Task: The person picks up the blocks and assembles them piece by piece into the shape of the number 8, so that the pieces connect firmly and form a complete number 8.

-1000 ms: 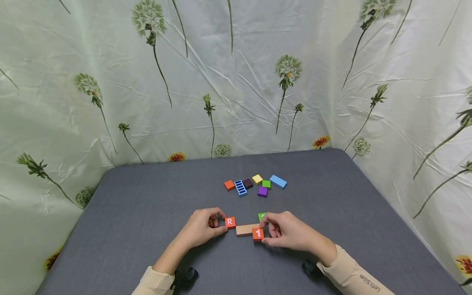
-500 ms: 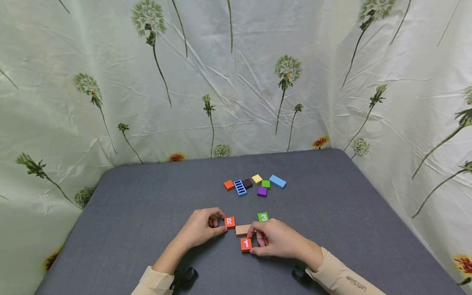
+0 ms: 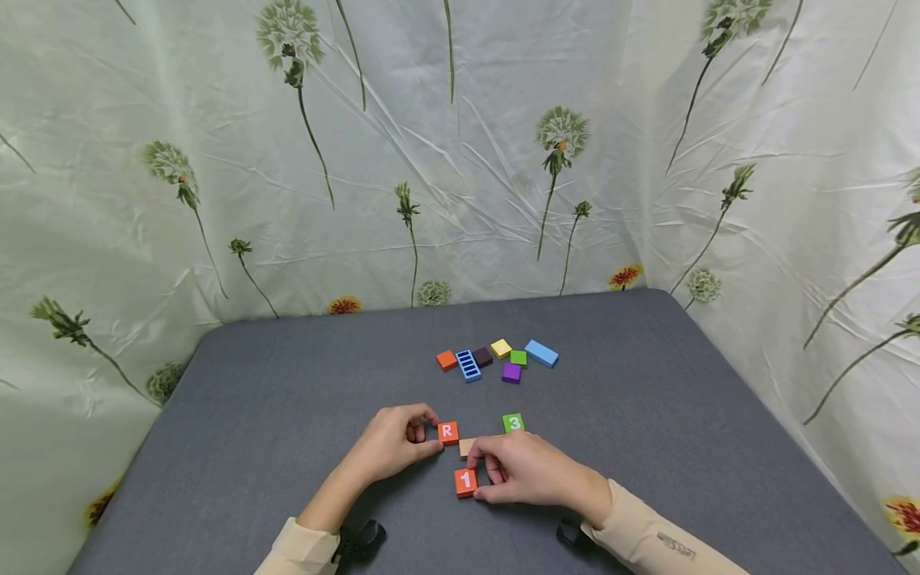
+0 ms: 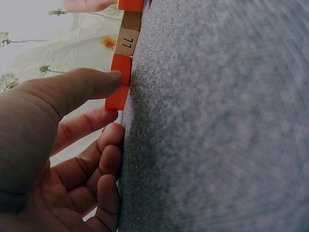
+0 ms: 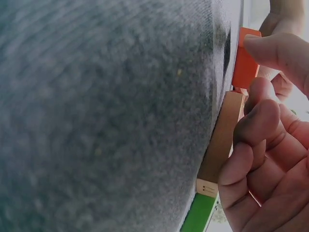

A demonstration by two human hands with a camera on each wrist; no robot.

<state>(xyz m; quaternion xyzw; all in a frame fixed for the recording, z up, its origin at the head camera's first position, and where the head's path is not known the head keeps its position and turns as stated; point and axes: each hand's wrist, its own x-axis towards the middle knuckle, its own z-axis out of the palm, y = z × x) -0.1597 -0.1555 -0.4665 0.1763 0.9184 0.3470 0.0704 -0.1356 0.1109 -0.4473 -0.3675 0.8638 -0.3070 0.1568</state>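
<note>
- Head view: lower centre, the left hand (image 3: 395,439) pinches the red R block (image 3: 448,433) between thumb and forefinger; the right hand (image 3: 535,467) pinches the red 1 block (image 3: 465,482), below the visible end of the wooden block (image 3: 467,447).
- Same view: the step seems to be positioning the 1 beside these pieces. A light pinch on opposite edges, with the face level, should serve best; the right fingers lie over the wood, so raising them would probably avoid nudging it. The green 3 block (image 3: 513,422) shows just above that hand, lettering readable; whether the 1 touches the table (image 3: 287,415) cannot be told.
- Left wrist view: at left centre, the thumb presses the R block's side, its letter unseen. Only here do dark marks show on the wood's side, upper left.
- Right wrist view: upper right, the thumb lies on the 1 block. The wood's long side, hand-covered from above, runs down to the green block at the bottom.
</note>
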